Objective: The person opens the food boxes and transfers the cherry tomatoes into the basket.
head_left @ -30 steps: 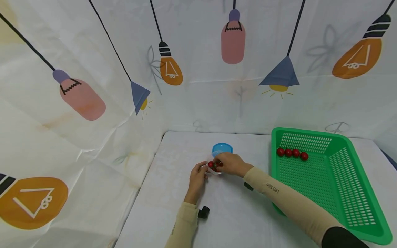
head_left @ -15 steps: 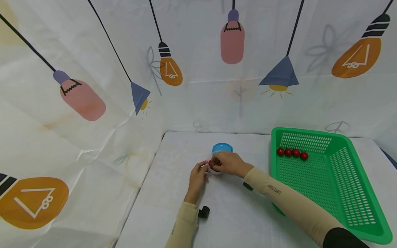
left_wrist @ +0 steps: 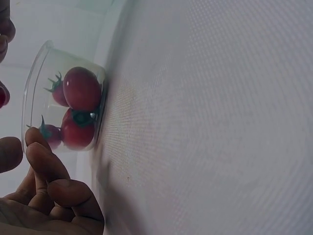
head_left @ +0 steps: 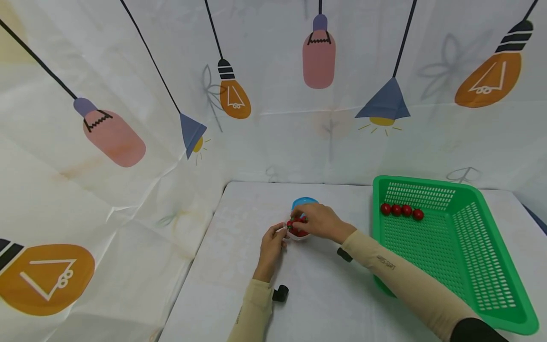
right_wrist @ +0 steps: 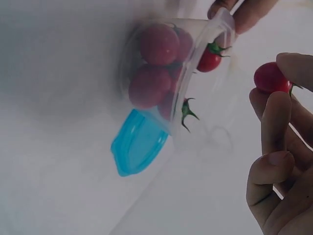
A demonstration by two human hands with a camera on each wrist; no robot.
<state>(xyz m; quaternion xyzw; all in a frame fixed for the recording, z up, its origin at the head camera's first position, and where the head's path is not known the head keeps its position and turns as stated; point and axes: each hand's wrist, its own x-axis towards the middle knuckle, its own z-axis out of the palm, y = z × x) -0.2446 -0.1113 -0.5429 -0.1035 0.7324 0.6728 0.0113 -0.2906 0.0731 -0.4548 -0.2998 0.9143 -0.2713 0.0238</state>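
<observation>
A small clear plastic container with several cherry tomatoes in it stands on the white table. My left hand pinches its rim at the left side, fingertips on either side of the edge. Beside the container's mouth, my right hand holds one cherry tomato between thumb and fingers, its green stem pointing toward the palm. Green stems poke up at the container's rim in the right wrist view. A blue lid lies just behind the container, partly covered by the right hand in the head view.
To the right, a large green basket sits on the table, with several red tomatoes in a row near its back left. A white sheet printed with lamps hangs behind and to the left.
My right hand has come up and slightly right out of the container, a cherry tomato in its fingers. More of the tomatoes inside now shows. The left hand has stayed at the rim.
</observation>
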